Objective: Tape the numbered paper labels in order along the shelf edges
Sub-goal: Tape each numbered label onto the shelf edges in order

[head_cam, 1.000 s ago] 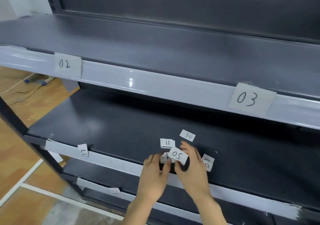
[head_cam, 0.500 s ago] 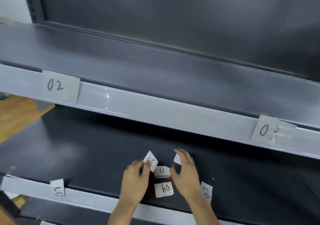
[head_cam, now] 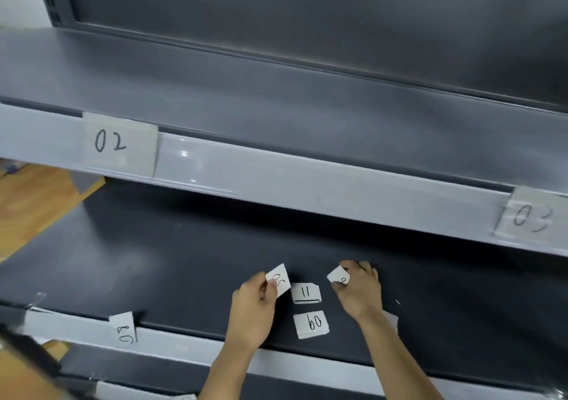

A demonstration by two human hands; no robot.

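1. The left hand (head_cam: pixel 252 310) reaches over the lower shelf (head_cam: pixel 153 261); its grip pinches the 05 label (head_cam: pixel 278 279) between thumb and fingers, holding it tilted just above the shelf surface.
2. The right hand (head_cam: pixel 359 292) is beside it, its grip curled round a small label (head_cam: pixel 338 275) whose writing is mostly covered.
3. Between the two hands the 11 label (head_cam: pixel 305 292) lies flat on the lower shelf, with the 09 label (head_cam: pixel 311 324) just in front of it, nearer the person.
4. On the upper shelf edge (head_cam: pixel 307 190) the 02 label (head_cam: pixel 118 144) is stuck at the left and the 03 label (head_cam: pixel 531 216) at the far right.
5. The 08 label (head_cam: pixel 124 329) is on the lower shelf's front edge, well left of the hands.
6. A wooden floor (head_cam: pixel 37 199) shows at the left.
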